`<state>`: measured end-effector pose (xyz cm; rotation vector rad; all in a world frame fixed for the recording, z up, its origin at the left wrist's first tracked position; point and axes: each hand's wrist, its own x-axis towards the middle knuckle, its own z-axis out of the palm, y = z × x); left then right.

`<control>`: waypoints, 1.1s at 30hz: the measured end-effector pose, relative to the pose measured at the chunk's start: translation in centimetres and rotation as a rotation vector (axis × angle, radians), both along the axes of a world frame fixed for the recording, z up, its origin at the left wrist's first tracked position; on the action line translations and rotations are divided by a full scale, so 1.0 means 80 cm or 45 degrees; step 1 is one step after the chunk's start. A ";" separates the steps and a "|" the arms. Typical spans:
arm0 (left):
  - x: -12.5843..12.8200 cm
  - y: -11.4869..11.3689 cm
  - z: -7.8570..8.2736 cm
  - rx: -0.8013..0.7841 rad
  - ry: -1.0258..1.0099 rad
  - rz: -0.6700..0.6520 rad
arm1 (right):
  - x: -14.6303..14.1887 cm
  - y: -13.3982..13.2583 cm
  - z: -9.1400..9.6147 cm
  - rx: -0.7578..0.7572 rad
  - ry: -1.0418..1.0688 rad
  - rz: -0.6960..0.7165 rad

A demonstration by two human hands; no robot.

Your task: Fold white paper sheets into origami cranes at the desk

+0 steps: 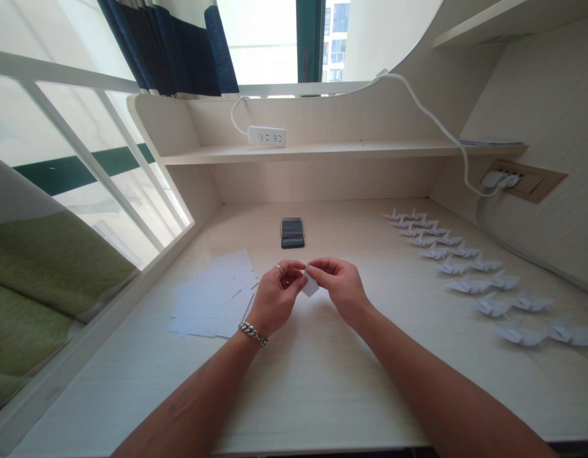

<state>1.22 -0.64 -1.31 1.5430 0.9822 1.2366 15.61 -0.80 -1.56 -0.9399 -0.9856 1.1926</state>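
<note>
A small, angular piece of folded white paper point(311, 287) sits between the two hands over the desk, pinched from both sides: the left hand point(277, 300) grips its left edge with thumb and fingertips, and the right hand point(344, 291) closes thumb and curled fingers on its upper right; the exact folds are too small to tell. A silver ring point(279, 269) circles a left finger, and a chunky silver chain bracelet point(252, 333) the left wrist. Just left of that hand, loose flat white paper sheets point(205, 298) overlap on the pale wood-grain desk point(322, 394). Beyond the hands lies a dark rectangular device point(292, 242), its upper part blurred. Well to the right, pointed white folded-paper birds point(468, 285) stand in two columns. Farther back, a white rectangular power strip point(267, 136) rests on a pale wooden shelf point(351, 152), below the window.
</note>
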 end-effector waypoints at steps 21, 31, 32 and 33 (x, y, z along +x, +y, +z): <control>0.004 0.000 -0.006 -0.013 0.034 -0.066 | 0.004 0.003 -0.002 0.008 0.046 -0.037; 0.004 -0.001 -0.004 -0.043 0.060 -0.098 | 0.008 0.008 -0.006 0.119 -0.147 -0.062; 0.004 -0.001 -0.004 -0.042 0.055 -0.101 | 0.007 0.007 -0.007 0.143 -0.182 -0.075; 0.004 -0.001 -0.004 -0.041 0.047 -0.104 | 0.007 0.007 -0.007 0.164 -0.217 -0.084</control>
